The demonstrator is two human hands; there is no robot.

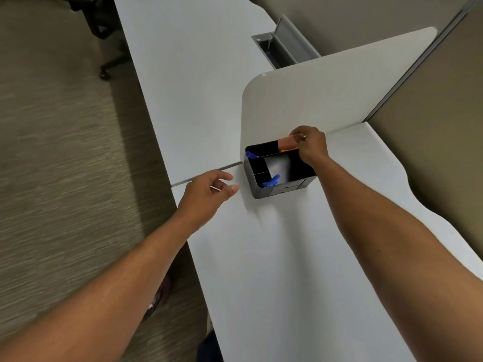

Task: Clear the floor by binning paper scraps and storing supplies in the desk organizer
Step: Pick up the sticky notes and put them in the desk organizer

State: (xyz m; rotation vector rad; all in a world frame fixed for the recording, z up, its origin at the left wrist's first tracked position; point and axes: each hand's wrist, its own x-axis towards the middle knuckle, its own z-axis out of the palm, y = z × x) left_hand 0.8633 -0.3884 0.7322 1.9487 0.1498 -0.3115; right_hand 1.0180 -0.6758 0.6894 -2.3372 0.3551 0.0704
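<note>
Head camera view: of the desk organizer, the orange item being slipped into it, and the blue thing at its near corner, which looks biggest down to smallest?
1. Desk organizer, clearly largest.
2. Orange item, partly hidden by the right hand, so its full size is unsure.
3. Blue thing, smallest showing, though partly sunk in its compartment.

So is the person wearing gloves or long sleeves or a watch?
No. The left hand and right hand are bare, with no gloves or visible rings. Both forearms are uncovered as far as the picture shows, with no sleeves, watch or bracelet.
</note>
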